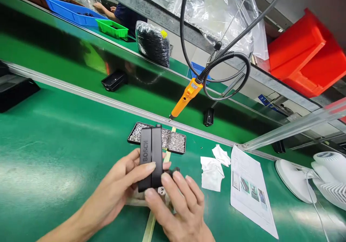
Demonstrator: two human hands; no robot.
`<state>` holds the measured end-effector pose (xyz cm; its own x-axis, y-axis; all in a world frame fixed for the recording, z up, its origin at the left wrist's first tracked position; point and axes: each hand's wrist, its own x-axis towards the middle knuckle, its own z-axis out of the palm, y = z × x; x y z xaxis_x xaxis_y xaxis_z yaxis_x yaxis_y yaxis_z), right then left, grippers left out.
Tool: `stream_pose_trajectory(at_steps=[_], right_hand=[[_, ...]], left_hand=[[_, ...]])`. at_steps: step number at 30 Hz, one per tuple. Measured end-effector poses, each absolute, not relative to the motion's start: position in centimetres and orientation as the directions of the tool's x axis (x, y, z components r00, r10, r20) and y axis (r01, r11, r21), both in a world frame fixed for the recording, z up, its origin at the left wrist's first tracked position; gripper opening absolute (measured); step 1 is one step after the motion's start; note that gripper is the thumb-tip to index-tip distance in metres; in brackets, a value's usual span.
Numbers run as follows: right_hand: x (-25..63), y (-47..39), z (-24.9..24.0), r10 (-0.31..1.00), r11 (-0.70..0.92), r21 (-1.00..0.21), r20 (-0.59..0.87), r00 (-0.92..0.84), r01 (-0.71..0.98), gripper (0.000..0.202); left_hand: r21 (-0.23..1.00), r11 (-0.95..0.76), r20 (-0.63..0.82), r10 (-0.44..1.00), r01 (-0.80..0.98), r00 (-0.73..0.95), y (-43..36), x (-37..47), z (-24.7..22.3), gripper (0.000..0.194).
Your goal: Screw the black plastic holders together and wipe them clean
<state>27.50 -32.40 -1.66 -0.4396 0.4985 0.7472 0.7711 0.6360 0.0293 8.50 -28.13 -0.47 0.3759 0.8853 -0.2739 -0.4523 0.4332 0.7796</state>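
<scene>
Left hand (121, 180) holds a black BOSCH case (146, 162) above the green bench (67, 137)

The left hand grasps the case from its side, thumb across the front below the lettering, keeping it nearly upright. The right hand (183, 209) is curved at the case's lower right corner, its thumb by the bottom edge; whether it grips the case or merely touches it, I cannot tell. A small dark round piece (176, 170) shows behind the right fingers, and something pale beneath the hands is mostly hidden.

Just beyond the case, small black trays (177, 142) of shiny metal bits stand side by side, the middle one partly covered by it. A yellow tape strip (148, 229) runs along the bench under the hands. Above the trays an orange power screwdriver (186, 98) hangs tip down on a black cable (183, 33).

To the right lie crumpled white cloths (212, 175), then a printed sheet (251, 216), with a white fan (329, 170) farther out. Behind the metal rail (81, 95), black housings (114, 80) sit apart on a green surface. Past that, a co-worker's hand (100, 8) is near a blue tray (70, 13). A red bin (297, 51) stands at upper right.
</scene>
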Motion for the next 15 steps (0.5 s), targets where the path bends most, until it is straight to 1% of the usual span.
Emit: stream_pose_trajectory(at_steps=[2,3,5,6,7,8,9,10,11,12,13,15], right_hand=[[26.9,-31.9,-1.5,0.474,0.641,0.058,0.755,-0.453,0.766,0.036],[27.0,-31.6,-1.5,0.463,0.653,0.058,0.759,-0.458,0.755,0.036],[27.5,-31.3,-1.7,0.437,0.697,0.048,0.763,-0.477,0.716,0.04],[27.8,-31.4,-1.9,0.424,0.717,0.027,0.776,-0.468,0.696,0.042],[28.2,-31.5,-2.0,0.42,0.735,-0.022,0.799,-0.429,0.678,0.044],[28.6,-31.7,-2.2,0.442,0.745,-0.114,0.822,-0.358,0.657,0.044],[28.9,-32.0,-2.3,0.493,0.745,-0.241,0.827,-0.27,0.623,0.043],[29.2,-32.2,-2.3,0.573,0.726,-0.386,0.797,-0.191,0.569,0.042],[29.4,-32.4,-2.3,0.663,0.689,-0.524,0.735,-0.142,0.501,0.041],[29.7,-32.6,-2.2,0.749,0.631,-0.641,0.65,-0.128,0.436,0.042],[30.0,-32.6,-2.1,0.816,0.566,-0.726,0.56,-0.141,0.39,0.043],[30.6,-32.6,-2.1,0.88,0.473,-0.806,0.45,-0.149,0.355,0.048]], left_hand=[[0.757,0.482,-0.348,0.869,-0.441,0.352,-29.3,9.5,-0.7,0.045],[0.764,0.475,-0.351,0.874,-0.437,0.337,-29.8,9.8,-0.9,0.047],[0.801,0.418,-0.29,0.897,-0.429,0.333,-30.2,10.0,-1.2,0.048],[0.819,0.389,-0.246,0.902,-0.422,0.354,-30.2,10.0,-1.3,0.047],[0.837,0.36,-0.201,0.903,-0.412,0.381,-30.0,9.9,-1.4,0.047],[0.857,0.325,-0.158,0.904,-0.4,0.397,-29.7,9.6,-1.4,0.05],[0.875,0.285,-0.119,0.91,-0.39,0.398,-29.2,9.3,-1.4,0.055],[0.893,0.245,-0.087,0.917,-0.378,0.39,-28.7,8.9,-1.4,0.063],[0.911,0.208,-0.062,0.923,-0.357,0.38,-28.2,8.5,-1.4,0.072],[0.928,0.175,-0.041,0.925,-0.329,0.377,-27.7,8.0,-1.4,0.079],[0.944,0.154,-0.032,0.923,-0.292,0.383,-27.3,7.6,-1.4,0.08],[0.971,0.135,-0.04,0.907,-0.199,0.42,-26.8,6.9,-1.4,0.071]])
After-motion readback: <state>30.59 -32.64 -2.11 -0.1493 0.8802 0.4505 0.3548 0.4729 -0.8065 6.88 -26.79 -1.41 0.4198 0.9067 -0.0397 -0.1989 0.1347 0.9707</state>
